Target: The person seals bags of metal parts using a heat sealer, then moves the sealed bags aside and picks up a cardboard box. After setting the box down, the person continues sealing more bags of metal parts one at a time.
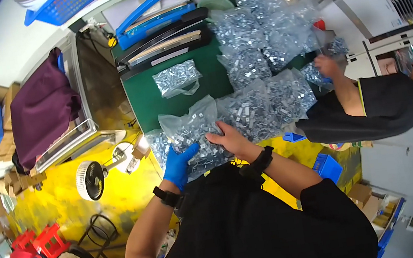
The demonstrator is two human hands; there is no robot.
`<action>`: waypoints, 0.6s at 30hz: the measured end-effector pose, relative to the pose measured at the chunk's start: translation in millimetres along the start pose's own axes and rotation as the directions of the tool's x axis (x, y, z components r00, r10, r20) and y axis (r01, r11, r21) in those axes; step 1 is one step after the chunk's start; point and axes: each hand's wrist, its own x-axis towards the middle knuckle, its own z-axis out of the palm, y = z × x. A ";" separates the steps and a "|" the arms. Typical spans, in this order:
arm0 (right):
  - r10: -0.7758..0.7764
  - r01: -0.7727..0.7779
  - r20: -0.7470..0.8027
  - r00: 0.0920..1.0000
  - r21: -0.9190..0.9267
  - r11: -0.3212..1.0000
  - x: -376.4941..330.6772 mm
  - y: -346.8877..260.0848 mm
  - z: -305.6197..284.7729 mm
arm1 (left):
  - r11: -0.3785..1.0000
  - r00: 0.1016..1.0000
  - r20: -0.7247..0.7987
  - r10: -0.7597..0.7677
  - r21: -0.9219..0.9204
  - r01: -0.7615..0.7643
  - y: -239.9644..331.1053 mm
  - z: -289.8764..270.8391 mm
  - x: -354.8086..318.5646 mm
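A clear plastic bag of small silvery metal parts (193, 130) lies at the near edge of the green table, its top loose and crinkled. My left hand (180, 166), in a blue glove, grips the bag's near left side with the thumb across the plastic. At its right side my bare right hand (231, 140) holds on with thumb and forefinger; its other fingers are partly hidden. More filled bags (265, 103) press against it on the right. A smaller flat bag of parts (177, 78) lies alone farther back on the green tabletop (143, 103).
Two long-armed bag sealers, one blue (156, 25) and one black (164, 48), stand at the back left. Filled bags (240, 30) pile up at the back right. A co-worker's hand (327, 67) reaches in from the right. A fan (90, 179) stands at left.
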 end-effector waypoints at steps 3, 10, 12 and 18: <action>-0.187 0.037 -0.216 0.958 -0.557 0.830 -24.9 0.6 -13.3 | 0.998 0.999 0.024 0.041 0.042 -0.042 -22.8 6.3 5.2; -0.522 0.240 0.045 0.852 -0.920 0.311 -68.6 -28.7 -30.7 | 0.651 0.982 0.026 0.188 0.745 -0.144 -57.5 -5.1 37.2; -0.597 0.315 0.132 0.791 -0.925 0.212 -68.4 -17.9 -31.7 | 0.657 0.988 0.009 0.157 0.745 -0.111 -58.8 -3.1 33.0; -0.484 0.231 0.009 0.875 -0.887 0.401 -67.1 -11.7 -22.6 | 0.730 0.980 -0.009 0.201 0.668 -0.144 -92.8 -29.5 44.1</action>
